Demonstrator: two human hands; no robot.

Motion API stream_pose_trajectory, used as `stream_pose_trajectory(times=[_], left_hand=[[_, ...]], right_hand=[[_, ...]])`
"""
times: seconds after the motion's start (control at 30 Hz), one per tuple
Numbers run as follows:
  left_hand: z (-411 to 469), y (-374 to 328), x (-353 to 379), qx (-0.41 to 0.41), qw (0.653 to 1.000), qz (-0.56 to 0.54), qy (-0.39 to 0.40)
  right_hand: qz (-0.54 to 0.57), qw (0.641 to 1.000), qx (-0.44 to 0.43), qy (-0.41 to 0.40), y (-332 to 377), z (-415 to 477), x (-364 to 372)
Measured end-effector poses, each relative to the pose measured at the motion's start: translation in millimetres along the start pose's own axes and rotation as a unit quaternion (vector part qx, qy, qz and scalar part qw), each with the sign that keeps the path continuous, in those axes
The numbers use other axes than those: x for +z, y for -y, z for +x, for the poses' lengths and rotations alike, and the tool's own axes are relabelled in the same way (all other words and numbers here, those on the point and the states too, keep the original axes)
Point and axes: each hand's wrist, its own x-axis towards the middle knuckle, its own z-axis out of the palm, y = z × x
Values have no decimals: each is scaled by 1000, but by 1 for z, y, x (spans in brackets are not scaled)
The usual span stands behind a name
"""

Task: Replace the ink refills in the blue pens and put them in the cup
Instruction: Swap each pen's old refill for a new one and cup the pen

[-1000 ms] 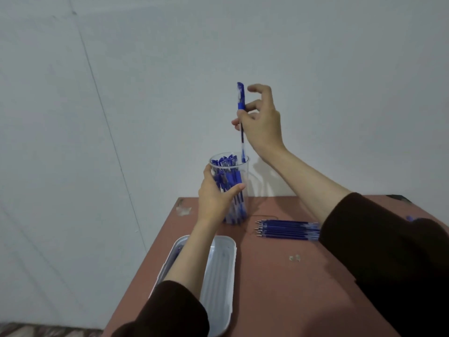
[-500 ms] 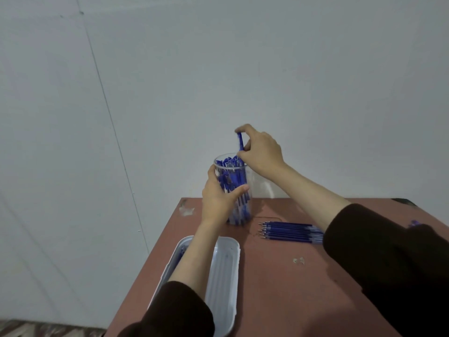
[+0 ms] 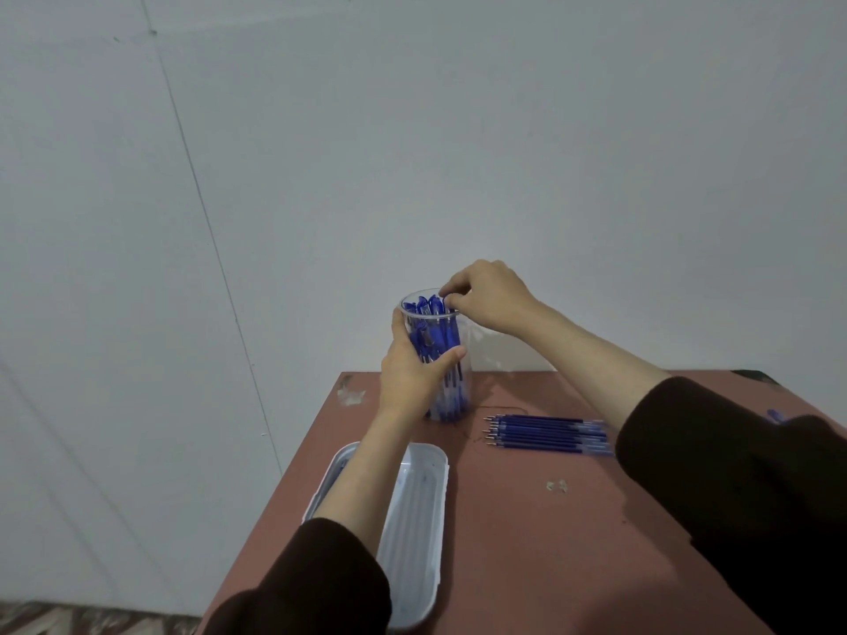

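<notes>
A clear plastic cup [image 3: 464,359] packed with several blue pens [image 3: 433,332] stands at the far left of the reddish table. My left hand [image 3: 410,371] grips the cup's side, thumb across the front. At the cup's rim my right hand [image 3: 488,297] pinches the cap end of a blue pen that is sunk in among the others. A row of several blue ink refills [image 3: 547,434] lies on the table right of the cup.
A white oblong tray [image 3: 417,511] lies at the table's near left, partly under my left forearm. Small scraps [image 3: 557,485] lie mid-table and another scrap [image 3: 352,396] sits near the far left corner. A wall rises just behind the table [image 3: 527,543].
My right hand has come down from high above the cup, lowering the blue pen into it until only the cap end shows at the rim. My left hand has stayed on the cup.
</notes>
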Motion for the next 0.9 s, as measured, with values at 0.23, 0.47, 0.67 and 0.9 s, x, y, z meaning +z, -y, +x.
stream_pose_trajectory(times=[0.23,0.47,0.67,0.9], left_hand=[[-46,-31,7,53,986,48,-148],[-122,-50,77,96,994,3,60],[-154,-65,131,98,984,-26,148],[-160,-67,152,120,978,-22,170]], right_hand=[[36,997,-28,-61,-19,-47,-19],[-5,994,107,1,-83,-144,-47],[-151,950,272,10,-151,-208,-95],[-136,901,411,-35,-198,-234,-125]])
